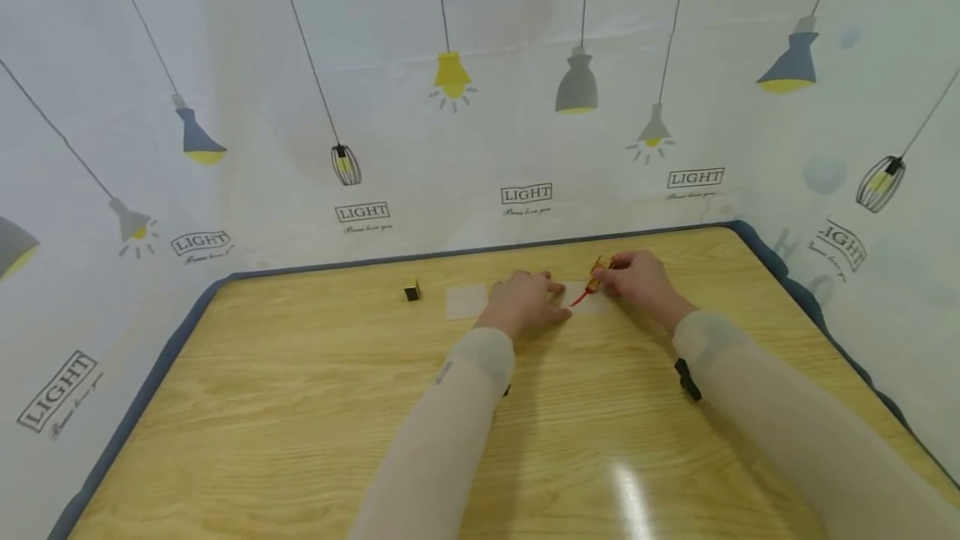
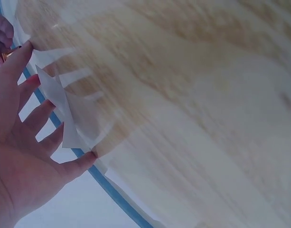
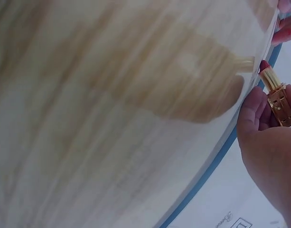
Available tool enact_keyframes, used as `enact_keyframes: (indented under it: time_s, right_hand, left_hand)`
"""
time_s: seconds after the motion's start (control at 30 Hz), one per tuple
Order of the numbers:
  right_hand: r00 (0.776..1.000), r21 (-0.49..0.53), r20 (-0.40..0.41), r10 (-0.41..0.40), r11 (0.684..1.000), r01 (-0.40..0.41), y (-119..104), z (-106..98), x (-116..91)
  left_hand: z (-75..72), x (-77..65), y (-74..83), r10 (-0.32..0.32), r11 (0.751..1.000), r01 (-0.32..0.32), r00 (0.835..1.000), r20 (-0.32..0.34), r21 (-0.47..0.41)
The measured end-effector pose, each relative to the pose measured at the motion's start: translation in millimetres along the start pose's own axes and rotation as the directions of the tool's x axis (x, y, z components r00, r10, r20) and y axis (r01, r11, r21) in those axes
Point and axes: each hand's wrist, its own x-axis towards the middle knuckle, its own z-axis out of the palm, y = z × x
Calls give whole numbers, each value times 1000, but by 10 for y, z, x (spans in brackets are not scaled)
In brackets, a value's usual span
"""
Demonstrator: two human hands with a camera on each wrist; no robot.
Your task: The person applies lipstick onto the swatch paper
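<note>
My right hand (image 1: 641,283) pinches a gold lipstick (image 3: 281,102) between thumb and fingers. Its red tip points down at the tabletop, and in the head view a red streak (image 1: 578,299) trails from it toward the left hand. Under the lipstick lies a whitish sheet of paper (image 1: 597,303), partly covered by both hands. My left hand (image 1: 523,303) rests palm down beside it, fingers spread and fingertips on the surface. In the left wrist view a white paper (image 2: 60,102) stands with one edge raised near those fingertips.
Left of the left hand, another pale sheet (image 1: 463,302) lies flat on the wooden table (image 1: 322,407). Farther left stands a small black and gold cap (image 1: 412,292). A blue edge (image 1: 360,261) borders the table, with a lamp-printed white curtain behind it.
</note>
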Motion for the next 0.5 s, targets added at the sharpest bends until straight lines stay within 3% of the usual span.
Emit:
enact_keyframes:
  time_s: [0.27,0.5]
  right_hand:
    - [995,-78,24,-102,992,103,-101,149,-142]
    - [996,-116,22,-84,989,86,-98,107,-113]
  left_hand:
    - [40,36,-15,-8,1000,8,1000,-1,-14]
    - [30,19,-16,-5,1000,4,1000,-7,-29]
